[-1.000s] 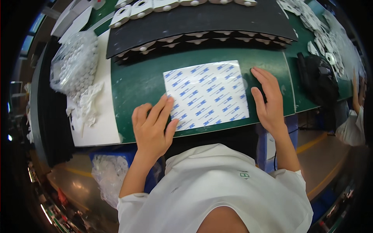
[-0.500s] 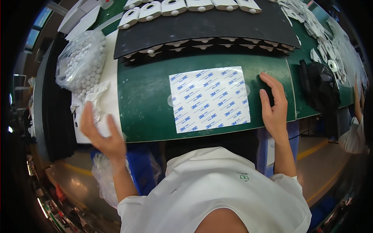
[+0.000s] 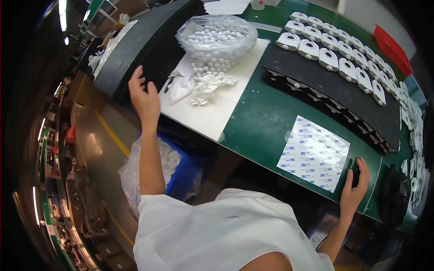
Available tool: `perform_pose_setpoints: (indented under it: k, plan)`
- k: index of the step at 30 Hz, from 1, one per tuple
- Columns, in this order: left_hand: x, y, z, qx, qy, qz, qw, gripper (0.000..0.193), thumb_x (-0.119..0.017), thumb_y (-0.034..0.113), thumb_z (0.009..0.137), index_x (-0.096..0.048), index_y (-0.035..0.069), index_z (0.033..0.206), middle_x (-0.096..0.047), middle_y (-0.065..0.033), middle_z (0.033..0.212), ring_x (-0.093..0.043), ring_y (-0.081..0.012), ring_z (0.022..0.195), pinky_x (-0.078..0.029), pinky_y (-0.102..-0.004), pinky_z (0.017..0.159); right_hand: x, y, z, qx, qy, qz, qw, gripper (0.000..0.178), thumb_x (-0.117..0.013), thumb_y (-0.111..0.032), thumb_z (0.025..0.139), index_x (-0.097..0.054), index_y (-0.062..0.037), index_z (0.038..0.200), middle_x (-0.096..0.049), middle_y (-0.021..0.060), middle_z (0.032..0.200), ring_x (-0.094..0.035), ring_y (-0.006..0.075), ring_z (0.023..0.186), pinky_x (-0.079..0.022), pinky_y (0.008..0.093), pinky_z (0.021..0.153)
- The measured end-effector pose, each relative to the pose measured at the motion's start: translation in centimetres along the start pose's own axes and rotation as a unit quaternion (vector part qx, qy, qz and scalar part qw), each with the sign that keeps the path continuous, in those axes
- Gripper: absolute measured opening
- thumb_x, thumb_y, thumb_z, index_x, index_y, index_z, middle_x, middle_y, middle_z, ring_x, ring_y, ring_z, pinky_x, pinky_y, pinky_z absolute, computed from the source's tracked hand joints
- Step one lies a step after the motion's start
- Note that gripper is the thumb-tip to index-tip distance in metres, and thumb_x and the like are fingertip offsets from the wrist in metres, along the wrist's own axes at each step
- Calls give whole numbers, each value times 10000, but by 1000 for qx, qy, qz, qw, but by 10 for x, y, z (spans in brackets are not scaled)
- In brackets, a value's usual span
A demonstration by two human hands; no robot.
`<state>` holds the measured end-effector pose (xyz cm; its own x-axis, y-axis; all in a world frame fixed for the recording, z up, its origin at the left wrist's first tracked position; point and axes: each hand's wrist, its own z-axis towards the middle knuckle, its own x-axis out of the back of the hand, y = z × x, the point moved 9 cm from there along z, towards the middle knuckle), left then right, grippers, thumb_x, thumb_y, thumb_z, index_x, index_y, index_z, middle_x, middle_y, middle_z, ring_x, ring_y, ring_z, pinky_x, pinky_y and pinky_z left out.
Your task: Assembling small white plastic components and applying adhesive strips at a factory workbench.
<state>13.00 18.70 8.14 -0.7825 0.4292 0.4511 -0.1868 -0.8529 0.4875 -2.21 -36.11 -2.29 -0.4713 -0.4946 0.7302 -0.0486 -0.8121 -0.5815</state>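
Observation:
My left hand is raised at the far left with its fingers apart, holding nothing. It is beside a stack of black foam sheets and left of some crumpled white cloths. My right hand hovers at the bench's near edge, thumb and fingers spread and nothing between them. Just left of it lies a square white sheet with a blue printed pattern, flat on the green bench. Round clear pieces show at the sheet's side edges.
A clear bag of white balls rests on a white board. Black boards stacked in layers carry rows of white plastic parts. Further right are a black bag and a red bin. A blue crate stands below the bench.
The view has swung left, so the bench appears turned and further right. My left hand has moved out left, from near the cloths to beside the foam. The patterned sheet stays on the bench.

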Motion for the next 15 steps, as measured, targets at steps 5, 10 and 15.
perform_pose_setpoints:
  k: [5, 10, 15]
  plan:
    - [-47, -31, -6, -34, -102, 59, 992, 431, -593, 54, 810, -539, 80, 1238, -519, -92, 1229, -542, -221, 1036, -468, -311, 833, -2, -2, 3, 3, -5, -19, 1000, 300, -535, -55, 884, -546, -8, 1180, -522, 142, 1271, -486, 296, 1179, -348, 360, 1005]
    - [-61, -52, 6, 26, -112, 104, 988, 374, -606, 101, 827, -573, 58, 1197, -606, -109, 1131, -597, -226, 946, -485, -307, 821, 0, -2, 2, 5, -3, -20, 1000, 297, -536, -55, 887, -545, -1, 1178, -520, 140, 1281, -483, 278, 1186, -347, 344, 1009]
    - [-72, -44, 9, -8, -91, 67, 994, 316, -628, 157, 831, -620, 46, 1127, -667, -102, 914, -629, -216, 808, -492, -307, 771, -3, -5, 3, 8, -2, -28, 1000, 290, -533, -54, 887, -549, 0, 1171, -521, 142, 1279, -488, 278, 1180, -354, 340, 1002]
